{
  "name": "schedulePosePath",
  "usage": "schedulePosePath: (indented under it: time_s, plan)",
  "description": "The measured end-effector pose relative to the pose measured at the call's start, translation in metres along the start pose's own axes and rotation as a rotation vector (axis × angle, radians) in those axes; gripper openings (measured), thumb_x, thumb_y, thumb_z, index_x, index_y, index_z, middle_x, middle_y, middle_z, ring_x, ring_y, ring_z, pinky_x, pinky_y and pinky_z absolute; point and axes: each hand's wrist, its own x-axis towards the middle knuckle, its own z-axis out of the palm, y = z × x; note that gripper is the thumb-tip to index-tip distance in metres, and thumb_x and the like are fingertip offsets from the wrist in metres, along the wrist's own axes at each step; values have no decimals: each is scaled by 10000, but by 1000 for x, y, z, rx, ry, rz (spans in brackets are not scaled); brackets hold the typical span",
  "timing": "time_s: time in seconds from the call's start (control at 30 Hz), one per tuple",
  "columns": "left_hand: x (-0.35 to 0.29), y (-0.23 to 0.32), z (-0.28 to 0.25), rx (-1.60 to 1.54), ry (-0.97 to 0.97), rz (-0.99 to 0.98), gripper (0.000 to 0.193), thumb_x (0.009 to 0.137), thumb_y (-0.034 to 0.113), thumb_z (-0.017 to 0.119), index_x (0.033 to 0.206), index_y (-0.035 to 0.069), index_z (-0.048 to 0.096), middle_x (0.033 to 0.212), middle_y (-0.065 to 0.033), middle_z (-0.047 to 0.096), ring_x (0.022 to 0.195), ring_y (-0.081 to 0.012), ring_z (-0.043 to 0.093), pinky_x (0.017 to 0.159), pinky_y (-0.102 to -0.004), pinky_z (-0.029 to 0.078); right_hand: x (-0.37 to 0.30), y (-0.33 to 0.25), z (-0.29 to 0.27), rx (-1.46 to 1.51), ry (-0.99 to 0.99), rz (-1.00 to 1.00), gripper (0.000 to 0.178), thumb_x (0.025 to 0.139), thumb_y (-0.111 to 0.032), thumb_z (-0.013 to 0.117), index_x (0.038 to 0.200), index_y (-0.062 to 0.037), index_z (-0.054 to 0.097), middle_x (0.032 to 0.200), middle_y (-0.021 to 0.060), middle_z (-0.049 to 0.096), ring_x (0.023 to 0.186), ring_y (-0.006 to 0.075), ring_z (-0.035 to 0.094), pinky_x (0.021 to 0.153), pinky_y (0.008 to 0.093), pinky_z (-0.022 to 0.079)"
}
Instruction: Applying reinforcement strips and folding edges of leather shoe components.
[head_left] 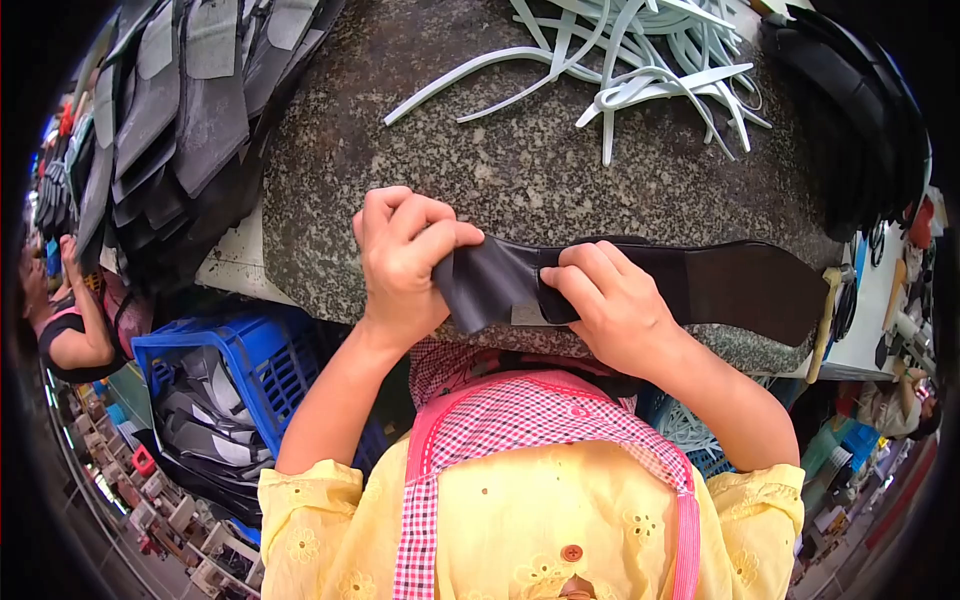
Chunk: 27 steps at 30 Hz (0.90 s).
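Note:
Both of my hands grip one long black leather-like piece (755,285) above the near edge of the stone slab. Its wide, rounded end stretches to the right past my right hand. My left hand (405,255) is closed on the left end, where a loose black flap (485,283) bends up and twists. Close beside it, my right hand (610,300) pinches the piece near its middle with thumb and fingers. A small grey patch (532,314) shows on the piece between my hands. My left fingertips partly cover the end they hold.
The speckled stone slab (400,150) carries a tangle of pale strips (660,75) at the far side. Stacked black pieces stand at the left (190,110) and right (850,120). Below left, a blue crate (235,350) holds more pieces. Another person (85,310) is at far left.

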Motion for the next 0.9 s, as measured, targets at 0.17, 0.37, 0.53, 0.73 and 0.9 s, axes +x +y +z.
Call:
schedulePosePath:
  time_s: [0.17, 0.37, 0.53, 0.73, 0.9]
  plan:
    - [14, -22, -16, 16, -203, 434, 269, 603, 142, 681, 871, 151, 701, 828, 31, 606, 817, -213, 531, 745, -361, 390, 5, -4, -4, -131, -29, -14, 487, 773, -101, 530, 1250, -7, 530, 983, 69, 514, 817, 205, 515, 734, 336, 467]
    - [16, -30, -17, -77, -257, 426, 266, 626, 125, 671, 891, 106, 680, 819, -6, 603, 777, -224, 550, 677, -343, 412, 6, -5, -1, -216, -55, -34, 519, 777, -152, 525, 1280, -22, 524, 1022, 33, 518, 801, 165, 479, 711, 278, 419]
    - [6, -19, -11, -51, -160, 375, 272, 610, 82, 661, 877, 29, 645, 813, -76, 589, 684, -243, 562, 566, -354, 458, 6, -6, -2, -239, -83, -34, 547, 757, -146, 531, 1294, -46, 529, 1027, 35, 524, 777, 175, 480, 695, 291, 427]
    - [12, -36, -22, -69, -307, 556, 358, 637, 118, 620, 967, -16, 653, 849, -108, 589, 701, -261, 580, 597, -350, 494, 9, -7, -4, -271, -137, -39, 560, 765, -157, 528, 1318, -66, 512, 1023, 28, 519, 771, 176, 472, 689, 295, 422]
    - [29, -45, -30, -52, -441, 723, 305, 659, 81, 612, 951, -3, 637, 860, -66, 581, 703, -196, 572, 571, -298, 508, 12, -9, -7, -255, -178, -56, 543, 794, -171, 520, 1329, -75, 495, 1019, 13, 509, 785, 158, 460, 684, 279, 400]
